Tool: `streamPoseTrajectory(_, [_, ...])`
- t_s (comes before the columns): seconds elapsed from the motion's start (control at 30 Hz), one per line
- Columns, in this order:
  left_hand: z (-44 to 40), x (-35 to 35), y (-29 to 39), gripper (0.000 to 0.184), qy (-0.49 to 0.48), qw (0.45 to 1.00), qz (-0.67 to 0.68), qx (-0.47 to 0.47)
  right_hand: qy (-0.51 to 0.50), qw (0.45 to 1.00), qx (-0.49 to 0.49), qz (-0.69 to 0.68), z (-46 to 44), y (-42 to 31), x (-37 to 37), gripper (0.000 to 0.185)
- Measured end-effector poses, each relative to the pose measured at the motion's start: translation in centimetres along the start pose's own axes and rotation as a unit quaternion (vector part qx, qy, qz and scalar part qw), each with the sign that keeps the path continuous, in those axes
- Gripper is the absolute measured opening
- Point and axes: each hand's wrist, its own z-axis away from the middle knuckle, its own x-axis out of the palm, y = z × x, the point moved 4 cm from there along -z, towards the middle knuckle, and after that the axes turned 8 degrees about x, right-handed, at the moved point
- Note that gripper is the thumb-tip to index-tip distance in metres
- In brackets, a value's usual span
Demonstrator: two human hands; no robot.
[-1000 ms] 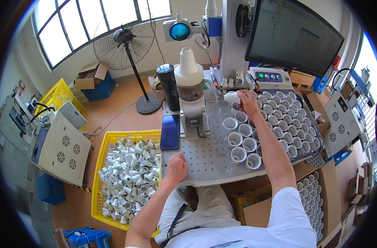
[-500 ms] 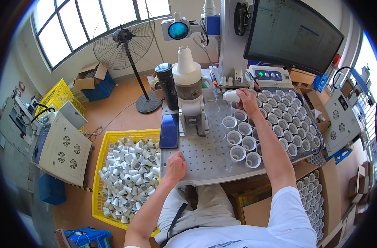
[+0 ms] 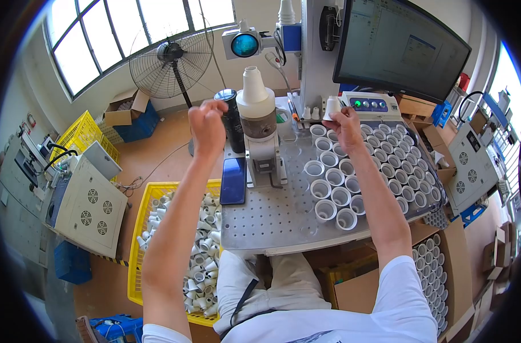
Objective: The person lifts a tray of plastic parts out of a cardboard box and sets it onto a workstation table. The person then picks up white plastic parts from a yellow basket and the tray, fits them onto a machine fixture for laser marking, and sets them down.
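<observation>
My right hand (image 3: 346, 128) grips a white tapered plastic cup (image 3: 333, 106), held narrow end up above the back of the rows. Beneath and beside that hand stand several rows of white cups (image 3: 325, 210), open ends up, on the perforated metal table (image 3: 255, 231). My left hand (image 3: 208, 130) is raised with its fingers curled closed, and nothing shows in them. It appears beside the black cylinder (image 3: 232, 123), left of the machine fixture (image 3: 259, 126). Another white tapered cup (image 3: 253, 86) sits narrow end up on that fixture.
A dark phone (image 3: 233, 181) lies by the fixture. A round lens head (image 3: 244, 44) hangs above. At the back right are a monitor (image 3: 400, 48) and a control box (image 3: 372, 104). A yellow crate (image 3: 136, 274) of loose cups stands left; a cardboard box (image 3: 458, 274) holds more at right.
My left hand has risen from the table's front edge to beside the black cylinder. The cup in my right hand has turned from sideways to narrow end up.
</observation>
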Motion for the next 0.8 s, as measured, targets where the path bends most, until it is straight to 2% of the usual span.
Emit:
streamPoseTrajectory(0.07, [-3.9,3.0,-0.4,0.024,0.039,0.993,0.104,-0.036,-0.016,0.999,-0.033,-0.003,0.2,-2.5,3.0,0.033])
streamPoseTrajectory(0.13, [-6.4,6.2,0.4,0.022,0.023,0.973,0.170,-0.157,-0.033,0.997,-0.065,-0.005,0.3,-4.7,6.2,0.031])
streamPoseTrajectory(0.17, [-6.6,6.3,2.4,0.022,0.025,0.972,0.172,-0.158,-0.052,0.994,-0.097,0.010,0.2,-5.7,8.0,0.030])
streamPoseTrajectory(0.23, [-6.4,6.5,5.9,0.027,-0.021,0.881,0.338,-0.329,-0.072,0.989,-0.128,0.029,0.7,-7.1,11.6,0.029])
streamPoseTrajectory(0.27, [-6.7,6.2,5.9,0.027,-0.019,0.881,0.340,-0.329,-0.087,0.984,-0.149,0.048,1.2,-7.7,13.6,0.029])
streamPoseTrajectory(0.33, [-7.5,4.6,5.4,0.027,0.091,0.837,0.454,-0.294,-0.098,0.979,-0.169,0.065,1.6,-7.8,16.0,0.030])
streamPoseTrajectory(0.37, [-7.3,3.8,5.1,0.027,0.087,0.838,0.451,-0.294,-0.113,0.972,-0.168,0.119,1.8,-7.4,17.1,0.031])
streamPoseTrajectory(0.4, [-6.5,2.2,5.1,0.024,0.103,0.860,0.413,-0.283,-0.128,0.963,-0.166,0.172,1.9,-6.9,17.9,0.032])
streamPoseTrajectory(0.43, [-5.7,0.4,4.6,0.025,0.120,0.880,0.374,-0.269,-0.128,0.964,-0.164,0.168,2.1,-6.4,18.2,0.032])
streamPoseTrajectory(0.47, [-5.0,-1.2,1.0,0.017,0.037,0.969,0.191,-0.149,-0.124,0.956,-0.155,0.215,2.4,-5.8,18.5,0.033])
streamPoseTrajectory(0.5, [-3.7,-1.9,-2.0,0.023,-0.047,0.999,-0.002,-0.019,-0.121,0.946,-0.146,0.262,2.5,-5.4,18.8,0.033])
streamPoseTrajectory(0.57, [0.0,-5.0,1.5,0.033,-0.057,0.985,-0.161,-0.027,-0.125,0.950,-0.149,0.243,2.4,-4.6,19.2,0.036])
streamPoseTrajectory(0.67, [4.6,-5.8,-4.2,0.030,-0.076,0.989,-0.104,-0.066,-0.108,0.933,-0.172,0.296,2.9,-4.4,19.6,0.036])
streamPoseTrajectory(0.77, [9.3,-6.9,-6.7,0.031,-0.121,0.971,-0.179,-0.107,-0.123,0.927,-0.180,0.306,2.7,-4.6,17.9,0.035])
streamPoseTrajectory(0.8, [10.7,-7.7,-7.4,0.030,-0.132,0.967,-0.187,-0.115,-0.151,0.942,-0.162,0.252,2.1,-5.1,16.5,0.033])
